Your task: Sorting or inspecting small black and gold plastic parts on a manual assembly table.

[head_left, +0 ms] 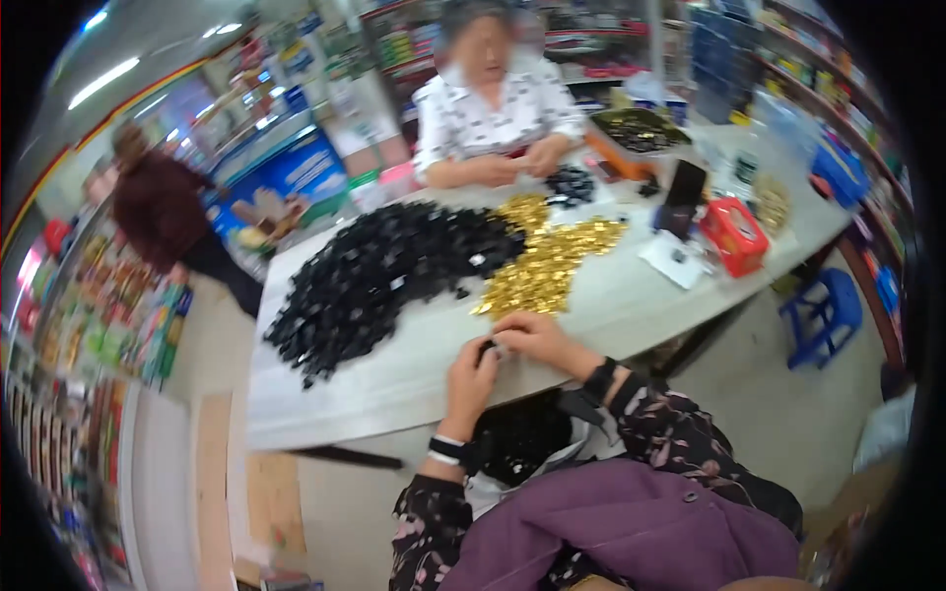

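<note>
My left hand (471,379) and my right hand (542,340) meet over the table's near edge. A small black piece (486,348) shows between the left thumb and fingers. The right fingertips are pinched together against it; whether they hold a piece of their own is hidden. Just beyond my hands lies a pile of small shiny gold pieces (552,266). To its left spreads a large heap of black glossy pieces (365,276). Below my hands, under the table edge, an open bag (522,438) contains more black pieces.
Across the white table (325,414) a person (498,118) handles something small beside a little black pile (570,185). At the right are an orange box (631,138), a phone (682,192), a red box (734,236) and a blue stool (826,315). Another person (163,202) stands at left.
</note>
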`<state>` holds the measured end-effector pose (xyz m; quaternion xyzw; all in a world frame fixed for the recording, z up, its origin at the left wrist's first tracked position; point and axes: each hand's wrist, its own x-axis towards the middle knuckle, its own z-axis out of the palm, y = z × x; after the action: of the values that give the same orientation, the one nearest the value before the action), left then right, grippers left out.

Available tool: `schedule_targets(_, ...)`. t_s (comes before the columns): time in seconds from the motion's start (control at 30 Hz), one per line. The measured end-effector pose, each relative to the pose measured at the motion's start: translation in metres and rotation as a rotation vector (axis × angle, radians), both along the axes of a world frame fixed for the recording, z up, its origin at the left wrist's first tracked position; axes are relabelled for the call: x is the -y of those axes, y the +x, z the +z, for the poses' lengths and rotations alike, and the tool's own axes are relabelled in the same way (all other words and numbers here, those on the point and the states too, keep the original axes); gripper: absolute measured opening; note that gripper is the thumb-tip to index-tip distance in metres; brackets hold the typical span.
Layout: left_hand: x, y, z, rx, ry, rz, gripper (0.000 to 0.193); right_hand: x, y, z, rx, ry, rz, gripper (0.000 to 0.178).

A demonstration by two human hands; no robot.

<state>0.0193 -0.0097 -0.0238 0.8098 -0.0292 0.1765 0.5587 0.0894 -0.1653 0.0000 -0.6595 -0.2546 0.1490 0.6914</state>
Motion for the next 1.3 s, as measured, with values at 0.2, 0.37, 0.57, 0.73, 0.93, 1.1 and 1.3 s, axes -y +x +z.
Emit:
schedule_targets(0.2,0.002,-0.012,0.021,-0.103,-0.167,-0.036,0.022,-0.003,-0.002,0.010,-0.098,0.002,0.131,0.018)
schedule_targets(0.37,0.002,-0.011,0.011,-0.039,-0.170,-0.034,0.024,0.004,0.000,0.022,-0.333,-0.040,0.209,0.016)
schedule_targets(0.57,0.000,-0.010,0.012,-0.113,-0.256,-0.092,0.023,0.002,0.000,0.020,-0.380,-0.010,0.176,0.015)
schedule_targets(0.73,-0.001,-0.014,0.020,-0.177,-0.325,-0.144,0.025,0.003,0.000,0.022,-0.419,0.008,0.188,0.015)
schedule_targets(0.93,0.000,-0.017,0.022,-0.180,-0.293,-0.156,0.025,0.004,-0.002,0.024,-0.410,-0.008,0.173,0.015)
schedule_targets(1.1,0.000,-0.015,0.014,-0.171,-0.249,-0.158,0.024,0.003,-0.001,0.015,-0.364,-0.044,0.182,0.014)
schedule_targets(1.3,0.000,-0.015,0.017,-0.147,-0.172,-0.081,0.022,0.004,0.001,0.024,-0.340,-0.107,0.191,0.014)
